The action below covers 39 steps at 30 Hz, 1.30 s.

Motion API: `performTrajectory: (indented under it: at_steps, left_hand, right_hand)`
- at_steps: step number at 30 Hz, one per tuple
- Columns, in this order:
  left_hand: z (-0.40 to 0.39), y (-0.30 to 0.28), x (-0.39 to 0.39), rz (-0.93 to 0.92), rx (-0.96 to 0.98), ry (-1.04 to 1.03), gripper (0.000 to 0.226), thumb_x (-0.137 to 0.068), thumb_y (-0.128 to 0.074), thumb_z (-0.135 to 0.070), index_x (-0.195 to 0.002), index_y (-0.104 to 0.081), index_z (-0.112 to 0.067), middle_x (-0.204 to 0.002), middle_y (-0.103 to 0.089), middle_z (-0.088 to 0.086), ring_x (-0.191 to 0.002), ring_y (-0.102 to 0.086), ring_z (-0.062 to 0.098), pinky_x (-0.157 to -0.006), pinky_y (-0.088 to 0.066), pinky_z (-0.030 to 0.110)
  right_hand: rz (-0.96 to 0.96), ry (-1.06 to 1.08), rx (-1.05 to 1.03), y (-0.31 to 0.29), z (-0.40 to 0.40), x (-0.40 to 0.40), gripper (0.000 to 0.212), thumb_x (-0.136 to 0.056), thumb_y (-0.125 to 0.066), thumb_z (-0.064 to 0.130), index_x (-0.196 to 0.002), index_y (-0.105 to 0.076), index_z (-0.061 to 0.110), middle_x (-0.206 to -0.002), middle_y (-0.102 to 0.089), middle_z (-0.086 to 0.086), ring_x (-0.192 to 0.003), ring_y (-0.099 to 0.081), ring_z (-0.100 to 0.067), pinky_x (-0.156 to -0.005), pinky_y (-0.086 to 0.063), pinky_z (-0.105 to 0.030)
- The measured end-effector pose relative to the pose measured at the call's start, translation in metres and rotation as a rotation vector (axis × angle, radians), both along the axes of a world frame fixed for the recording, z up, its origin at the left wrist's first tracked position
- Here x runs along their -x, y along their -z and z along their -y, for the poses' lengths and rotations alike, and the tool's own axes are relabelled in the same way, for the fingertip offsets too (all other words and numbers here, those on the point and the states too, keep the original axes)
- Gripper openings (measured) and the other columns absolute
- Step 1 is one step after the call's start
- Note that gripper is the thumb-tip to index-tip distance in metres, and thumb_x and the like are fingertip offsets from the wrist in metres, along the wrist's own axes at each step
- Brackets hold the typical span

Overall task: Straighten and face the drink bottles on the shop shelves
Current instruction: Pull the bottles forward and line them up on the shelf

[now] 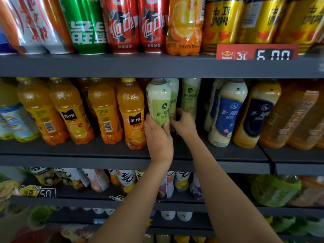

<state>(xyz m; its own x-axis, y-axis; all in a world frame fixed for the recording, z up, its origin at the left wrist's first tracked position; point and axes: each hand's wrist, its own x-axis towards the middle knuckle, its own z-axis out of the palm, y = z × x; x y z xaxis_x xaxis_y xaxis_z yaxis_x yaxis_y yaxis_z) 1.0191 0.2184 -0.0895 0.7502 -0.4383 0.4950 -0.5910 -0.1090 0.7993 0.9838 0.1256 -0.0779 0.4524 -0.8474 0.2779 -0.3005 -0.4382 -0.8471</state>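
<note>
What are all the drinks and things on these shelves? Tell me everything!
cans: several, red, green, silver and gold, top shelf
price tag: one, red, top shelf edge
orange juice bottles: four in front, orange, middle shelf left
green-label bottles: three, pale green, middle shelf centre
blue-label bottles: two in front, middle shelf right
pouches and bottles: many, mixed colours, lower shelves
left hand: grips the front green-label bottle
right hand: reaching among the green-label bottles, grip unclear

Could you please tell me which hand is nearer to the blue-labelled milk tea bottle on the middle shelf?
Right. The right hand reaches among the green-labelled bottles, closer to the blue-labelled bottle; the left hand grips the front green-labelled bottle, further left.
</note>
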Motion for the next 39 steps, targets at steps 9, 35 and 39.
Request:
performTrajectory:
  at_steps: [9, 35, 39]
  left_hand:
    - [-0.004, 0.002, -0.012, 0.018, -0.001, 0.145, 0.049, -0.092, -0.054, -0.018, -0.135, -0.036, -0.001, -0.126, -0.046, 0.015, -0.117, -0.045, 0.023, -0.093, -0.032, 0.018]
    - [-0.009, -0.020, 0.026, -0.227, -0.148, 0.723, 0.055, -0.094, -0.052, -0.014, -0.143, -0.027, -0.014, -0.136, -0.047, 0.005, -0.121, -0.045, 0.010, -0.099, -0.037, 0.023]
    - [-0.009, -0.015, 0.028, -0.202, -0.162, 0.626, 0.064, -0.090, -0.059, -0.023, -0.144, -0.026, -0.016, -0.138, -0.040, 0.003, -0.125, -0.041, 0.012, -0.099, -0.035, 0.023]
  right_hand:
    - [0.033, 0.378, 0.150, 0.015, -0.022, 0.034, 0.051, -0.074, -0.073, 0.036, -0.107, -0.060, 0.000, -0.099, -0.066, -0.016, -0.091, -0.063, -0.031, -0.075, -0.053, -0.045]
    - [-0.038, -0.069, -0.090, -0.026, -0.038, 0.111, 0.046, -0.080, -0.072, 0.015, -0.120, -0.052, 0.006, -0.110, -0.062, -0.010, -0.088, -0.065, -0.025, -0.068, -0.058, -0.043]
    - [-0.169, -0.014, 0.107, -0.020, -0.040, 0.116, 0.050, -0.076, -0.075, 0.028, -0.118, -0.054, 0.012, -0.104, -0.065, -0.004, -0.085, -0.063, -0.018, -0.073, -0.056, -0.043]
